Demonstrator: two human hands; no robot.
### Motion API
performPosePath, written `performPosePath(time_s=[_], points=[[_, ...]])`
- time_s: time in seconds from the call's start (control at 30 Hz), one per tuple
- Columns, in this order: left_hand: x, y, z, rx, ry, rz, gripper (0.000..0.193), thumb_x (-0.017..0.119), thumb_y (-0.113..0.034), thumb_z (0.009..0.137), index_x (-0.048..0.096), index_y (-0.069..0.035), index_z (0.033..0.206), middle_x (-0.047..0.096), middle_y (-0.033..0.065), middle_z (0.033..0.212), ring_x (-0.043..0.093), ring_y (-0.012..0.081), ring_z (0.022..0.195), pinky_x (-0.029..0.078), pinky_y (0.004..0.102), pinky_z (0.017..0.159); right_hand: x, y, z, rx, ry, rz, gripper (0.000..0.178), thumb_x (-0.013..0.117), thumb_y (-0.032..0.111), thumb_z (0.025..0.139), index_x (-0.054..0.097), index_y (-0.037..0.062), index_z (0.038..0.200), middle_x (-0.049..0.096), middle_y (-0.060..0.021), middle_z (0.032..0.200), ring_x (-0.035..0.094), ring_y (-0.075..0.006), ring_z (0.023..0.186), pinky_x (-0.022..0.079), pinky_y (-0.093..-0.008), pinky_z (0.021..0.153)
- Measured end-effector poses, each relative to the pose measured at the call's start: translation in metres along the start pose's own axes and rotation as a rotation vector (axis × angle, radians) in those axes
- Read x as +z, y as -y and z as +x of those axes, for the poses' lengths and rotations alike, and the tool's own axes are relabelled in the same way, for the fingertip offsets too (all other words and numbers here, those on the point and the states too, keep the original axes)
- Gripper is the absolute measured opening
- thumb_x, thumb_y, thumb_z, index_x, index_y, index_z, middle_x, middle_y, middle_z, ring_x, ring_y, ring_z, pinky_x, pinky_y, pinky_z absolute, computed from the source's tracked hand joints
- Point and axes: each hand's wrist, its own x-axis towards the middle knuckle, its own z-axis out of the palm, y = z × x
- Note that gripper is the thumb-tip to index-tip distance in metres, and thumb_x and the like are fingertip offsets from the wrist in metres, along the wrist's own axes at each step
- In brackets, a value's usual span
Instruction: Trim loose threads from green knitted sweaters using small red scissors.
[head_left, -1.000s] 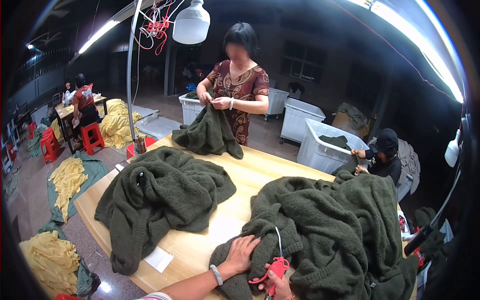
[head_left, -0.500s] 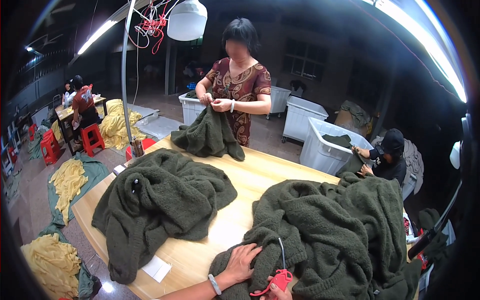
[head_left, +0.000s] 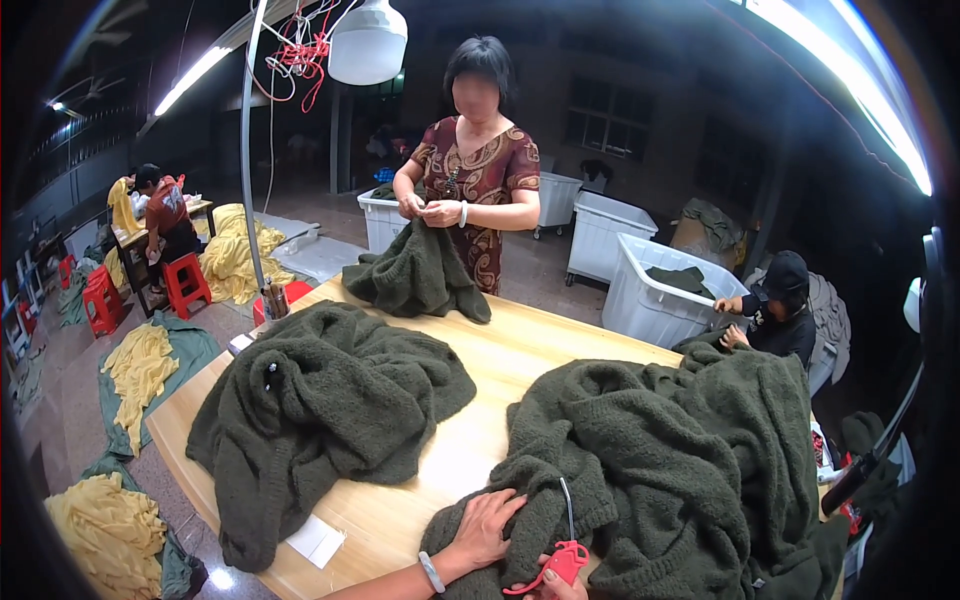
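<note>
My left hand (head_left: 487, 527), with a pale bangle at the wrist, lies on a dark green knitted garment (head_left: 545, 497), fingers stretched over the fabric. Beside it, at the lower edge, my right hand (head_left: 560, 588) grips a red air blow gun (head_left: 564, 564). Its thin bent metal nozzle (head_left: 569, 505) points upward over the knit. Part of the right hand is cut off by the frame edge. A large heap of the same green knitwear (head_left: 680, 450) spreads to the right of both hands.
A second green knit pile (head_left: 330, 390) and a white paper (head_left: 317, 541) lie on the wooden table (head_left: 455, 450). Across it, a person (head_left: 478, 170) handles green knitwear. Another person (head_left: 785, 310) works beside a white bin (head_left: 650, 300). Yellow fabric (head_left: 105, 530) and red stools (head_left: 185, 283) stand left.
My hands and the blow gun stay almost in place. The person by the white bin has shifted their hands on the fabric. At the far-left table, yellow cloth is now raised.
</note>
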Motion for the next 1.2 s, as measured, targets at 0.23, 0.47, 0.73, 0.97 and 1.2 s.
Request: performPosePath(time_s=[0.23,0.47,0.73,0.97,1.2], points=[[0.000,-0.001,0.000,-0.001,-0.003,-0.007,0.071,0.071,-0.004,0.063,0.049,-0.007,0.131,0.049,0.0175,0.132,0.046,0.0335,0.123,0.033,0.0430,0.104,-0.001,0.000,0.000,-0.016,0.013,0.008,0.041,0.056,0.011,0.095,0.041,0.0028,0.132,0.062,-0.0117,0.101,0.067,-0.0287,0.075,0.055,-0.0319,0.054],[-0.003,-0.006,0.001,-0.008,-0.037,0.000,0.060,0.064,-0.003,0.068,0.053,-0.005,0.127,0.053,0.0175,0.128,0.050,0.0339,0.119,0.035,0.0423,0.101,0.011,0.005,-0.001,-0.068,-0.034,-0.014,0.039,0.055,0.011,0.095,0.042,0.0027,0.130,0.062,-0.0114,0.100,0.067,-0.0273,0.072,0.054,-0.0312,0.054],[-0.001,-0.005,0.001,-0.007,-0.024,0.003,0.060,0.067,-0.008,0.068,0.053,-0.006,0.127,0.052,0.0174,0.128,0.050,0.0346,0.119,0.035,0.0429,0.101,0.002,0.001,0.001,-0.013,-0.006,-0.054,0.033,0.055,0.012,0.095,0.047,0.0018,0.125,0.064,-0.0118,0.086,0.063,-0.0234,0.059,0.052,-0.0312,0.054],[0.000,-0.005,0.000,-0.024,0.005,-0.003,0.065,0.068,-0.007,0.066,0.051,-0.006,0.129,0.051,0.0170,0.130,0.047,0.0334,0.122,0.033,0.0424,0.103,0.013,0.007,-0.003,-0.058,-0.045,-0.032,0.033,0.054,0.014,0.096,0.047,0.0032,0.127,0.065,-0.0119,0.087,0.065,-0.0235,0.066,0.053,-0.0308,0.056],[-0.003,-0.006,0.001,-0.017,-0.010,0.009,0.060,0.067,-0.006,0.068,0.054,-0.005,0.126,0.052,0.0167,0.129,0.049,0.0331,0.120,0.034,0.0426,0.102,-0.026,-0.017,0.005,0.060,0.086,0.004,0.041,0.054,0.014,0.096,0.040,0.0030,0.133,0.064,-0.0134,0.098,0.068,-0.0262,0.075,0.055,-0.0313,0.058]])
